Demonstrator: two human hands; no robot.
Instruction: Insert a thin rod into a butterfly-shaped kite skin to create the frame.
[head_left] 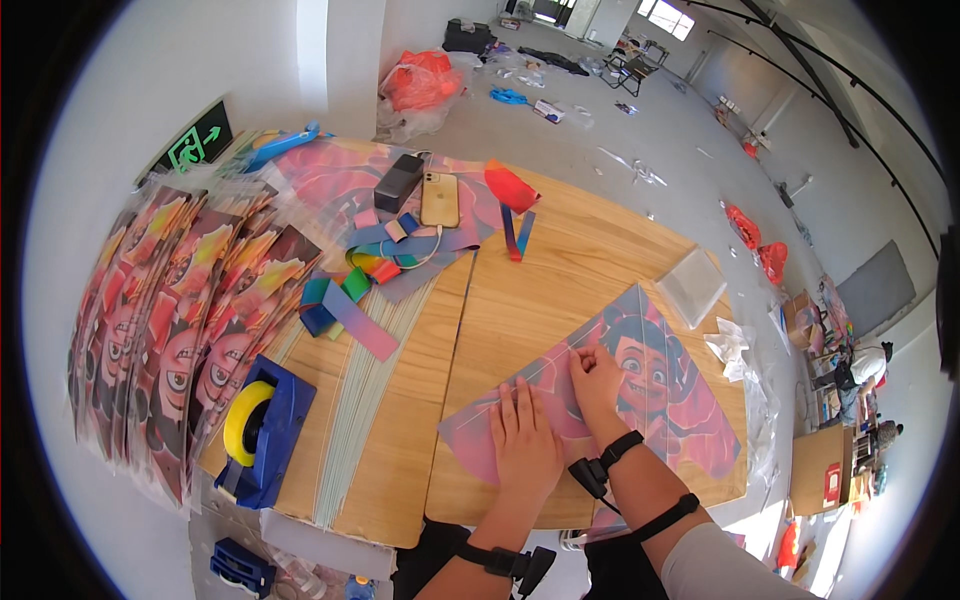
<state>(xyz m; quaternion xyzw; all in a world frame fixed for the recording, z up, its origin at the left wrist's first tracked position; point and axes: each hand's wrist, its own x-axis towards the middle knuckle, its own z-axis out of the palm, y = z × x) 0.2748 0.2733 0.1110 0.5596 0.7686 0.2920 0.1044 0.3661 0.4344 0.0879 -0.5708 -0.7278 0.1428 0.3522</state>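
A triangular printed kite sheet [690, 405] in pink and blue, with a cartoon face, lies flat on the wooden table. A thin pale line, like a rod, runs along its upper left edge. My left hand [525, 445] rests flat on the sheet's left part, fingers stretched toward that edge. Just right of it, my right hand [595, 385] is closed, thumb and fingertips pinched together at the same edge beside the cartoon face. Whatever is between those fingertips is too small to tell.
Thin pale rods [365, 410] lie left of the table's seam, near a blue tape dispenser [285, 430]. Bagged printed sheets [150, 340] lean on the left. Colourful ribbons [350, 310], a phone [440, 200] and a black box [399, 182] lie farther back. A clear plastic packet [690, 288] sits right.
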